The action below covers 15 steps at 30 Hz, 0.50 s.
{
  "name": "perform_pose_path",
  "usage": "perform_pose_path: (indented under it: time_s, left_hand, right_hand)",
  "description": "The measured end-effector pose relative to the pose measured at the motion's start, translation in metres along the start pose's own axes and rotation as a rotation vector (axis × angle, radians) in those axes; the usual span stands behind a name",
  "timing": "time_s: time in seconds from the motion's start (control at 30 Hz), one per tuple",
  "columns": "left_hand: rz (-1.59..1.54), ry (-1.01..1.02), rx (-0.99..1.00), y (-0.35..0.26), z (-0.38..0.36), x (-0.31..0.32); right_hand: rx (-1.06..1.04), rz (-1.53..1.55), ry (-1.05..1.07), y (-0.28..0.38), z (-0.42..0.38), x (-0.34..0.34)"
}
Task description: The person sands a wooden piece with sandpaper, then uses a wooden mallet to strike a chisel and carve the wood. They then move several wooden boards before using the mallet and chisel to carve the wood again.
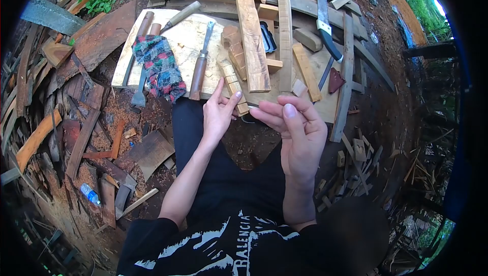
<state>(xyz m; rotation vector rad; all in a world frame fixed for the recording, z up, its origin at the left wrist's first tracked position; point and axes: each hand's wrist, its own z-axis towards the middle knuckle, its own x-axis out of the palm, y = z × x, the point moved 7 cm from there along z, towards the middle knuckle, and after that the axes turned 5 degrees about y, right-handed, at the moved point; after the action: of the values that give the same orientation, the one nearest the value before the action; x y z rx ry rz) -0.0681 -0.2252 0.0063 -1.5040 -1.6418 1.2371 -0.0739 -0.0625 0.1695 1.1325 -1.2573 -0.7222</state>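
Note:
My left hand [218,116] grips the near end of a small notched wooden block [233,87], thumb on top and index finger along its side. The block has several dark cross lines and rests at the front edge of the pale work board [178,47]. To its right my right hand [300,128] is raised with the fingers curled and the thumb pressed toward them. A small pale tip shows by its fingertips; what it holds is hidden. A chisel [202,65] with a brown handle lies left of the block. Behind the block sits a rough wood chunk [235,50].
A plaid cloth [158,67] lies over more chisels at the left. A long plank [251,32], a handsaw [325,22] and a narrow wood strip [306,72] lie to the right. Wood scraps and a plastic bottle [90,194] are on the ground.

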Motion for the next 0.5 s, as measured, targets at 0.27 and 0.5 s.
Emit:
perform_pose_path:
  time_s: [0.27, 0.5]
  left_hand:
    - [0.112, -0.036, 0.048, 0.005, 0.003, 0.001]
    - [0.448, -0.144, 0.085, -0.01, 0.008, -0.005]
  right_hand:
    - [-0.068, -0.027, -0.105, -0.005, 0.002, -0.006]
    - [-0.175, -0.415, -0.179, -0.017, 0.002, -0.04]
